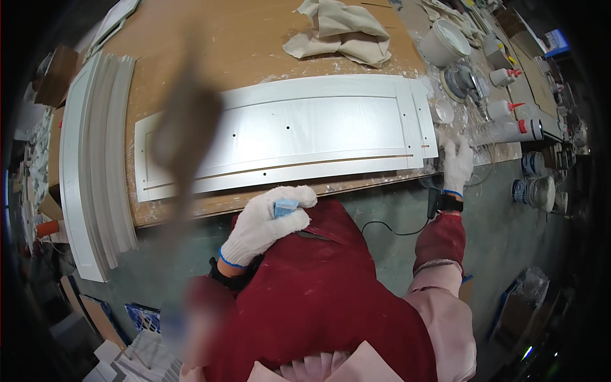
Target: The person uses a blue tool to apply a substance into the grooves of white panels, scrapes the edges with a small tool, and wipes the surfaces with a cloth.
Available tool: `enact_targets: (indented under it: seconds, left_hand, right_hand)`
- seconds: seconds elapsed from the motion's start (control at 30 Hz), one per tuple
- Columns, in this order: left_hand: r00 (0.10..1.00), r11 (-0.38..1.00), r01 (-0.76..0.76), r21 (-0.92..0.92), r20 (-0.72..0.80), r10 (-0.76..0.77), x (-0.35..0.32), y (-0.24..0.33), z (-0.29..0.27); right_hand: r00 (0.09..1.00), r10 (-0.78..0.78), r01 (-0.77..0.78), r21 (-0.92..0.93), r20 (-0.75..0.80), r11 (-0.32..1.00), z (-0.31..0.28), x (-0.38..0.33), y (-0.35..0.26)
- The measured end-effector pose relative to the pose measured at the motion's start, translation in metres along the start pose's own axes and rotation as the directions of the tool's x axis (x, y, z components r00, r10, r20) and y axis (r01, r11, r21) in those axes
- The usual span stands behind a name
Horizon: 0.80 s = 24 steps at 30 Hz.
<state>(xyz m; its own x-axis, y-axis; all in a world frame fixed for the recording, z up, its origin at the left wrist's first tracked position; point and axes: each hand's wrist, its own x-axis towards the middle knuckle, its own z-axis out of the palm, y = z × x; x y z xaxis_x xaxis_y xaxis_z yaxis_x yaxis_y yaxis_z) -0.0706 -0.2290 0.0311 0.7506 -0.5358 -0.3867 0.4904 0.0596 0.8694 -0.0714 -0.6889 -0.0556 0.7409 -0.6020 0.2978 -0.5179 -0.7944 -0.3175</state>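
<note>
A white-gloved hand, my left hand [270, 221], is closed around a small light-blue block [286, 207], in front of my dark red apron at the table's near edge. What the block is made of I cannot tell. My right hand [457, 164], also in a white knitted glove, reaches over the table's right front corner with its fingers stretched apart. No held thing shows in it. Close to it lies a clear plastic bottle [496, 132]. Between both hands and the far side lies a white cabinet door panel [273, 130] with several dark holes and a long brown groove.
Several white panels [95, 165] lean at the table's left. Beige cloth [344, 32] lies at the back. On the right stand a white bucket [445, 43], a sander [459, 83], a cup [442, 111] and red-tipped glue bottles [506, 109]. A blurred dark thing [188, 127] hangs close to the camera.
</note>
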Motion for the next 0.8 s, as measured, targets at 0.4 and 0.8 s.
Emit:
enact_targets:
  seconds: [0.4,0.8]
  left_hand:
    - [0.991,0.970,-0.103,-0.218,0.064,0.119,0.041,-0.011,0.038]
    - [0.971,0.889,-0.236,0.392,0.139,0.196,0.014,0.000,0.027]
  right_hand:
    - [0.745,-0.554,-0.135,0.897,0.371,0.420,-0.065,-0.162,-0.183]
    - [0.785,-0.424,-0.351,0.888,0.452,0.296,-0.050,-0.156,-0.186]
